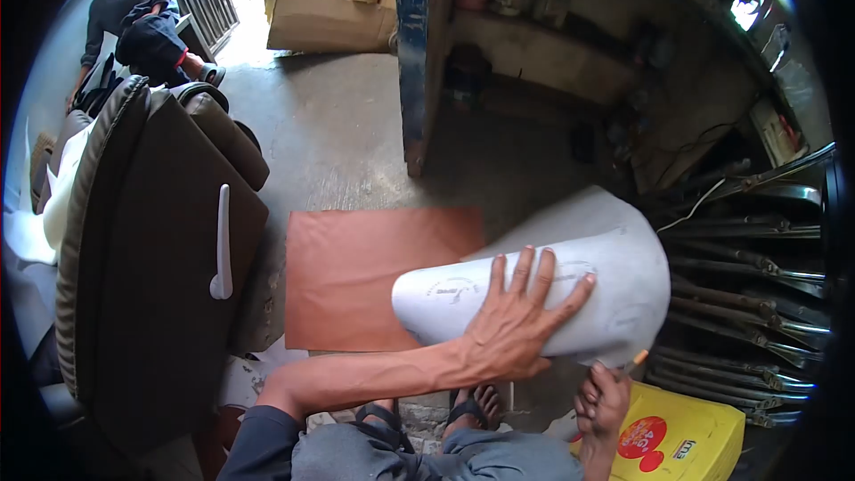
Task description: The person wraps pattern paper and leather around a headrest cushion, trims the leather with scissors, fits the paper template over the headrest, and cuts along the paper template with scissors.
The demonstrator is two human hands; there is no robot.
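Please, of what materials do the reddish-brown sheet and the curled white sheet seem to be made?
Reddish-brown sheet: perhaps leather or vinyl; even colour, smooth surface, low sheen.
Curled white sheet: paper or fabric-backed material, matte; its broad curve and printed marks leave it open.

I see a small workshop, apparently for upholstery: padded brown furniture, stacked metal tubes, shelved jars, a rust-coloured sheet on bare floor.
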